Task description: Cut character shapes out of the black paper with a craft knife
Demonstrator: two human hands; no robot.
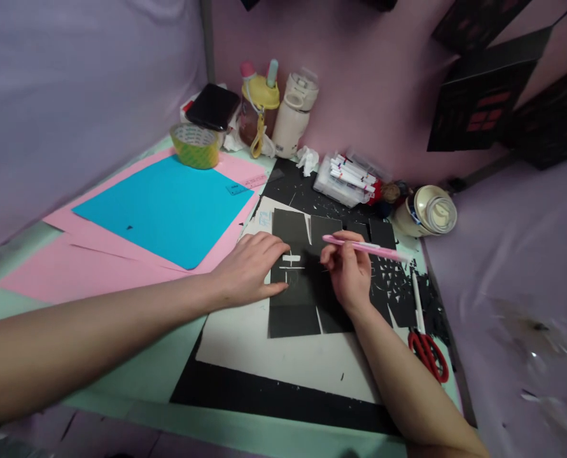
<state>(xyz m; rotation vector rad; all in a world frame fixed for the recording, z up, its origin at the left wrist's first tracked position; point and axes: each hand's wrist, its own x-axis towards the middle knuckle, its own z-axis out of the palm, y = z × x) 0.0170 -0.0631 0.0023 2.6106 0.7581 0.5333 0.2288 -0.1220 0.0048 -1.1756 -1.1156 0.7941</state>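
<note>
A sheet of black card (295, 318) with folded flaps and small slots cut through it lies on a white board (245, 340). My left hand (252, 270) rests on the card's left edge, thumb and fingers spread apart around the cut slots. Over the card's right part, my right hand (350, 270) is closed around a slim pink pen (381, 250). The pen lies nearly level, raised above the card, and its right end is blurred. Small cut-out bits of black paper (392, 280) are scattered just right of this hand.
Red-handled scissors (429, 356) and a white pen (417, 302) lie at the right edge. Blue paper (168, 210) covers pink sheets (73, 270) on the left, with a tape roll (195, 149) on top. Bottles (293, 117), a marker box (345, 181) and a jar (426, 210) stand behind.
</note>
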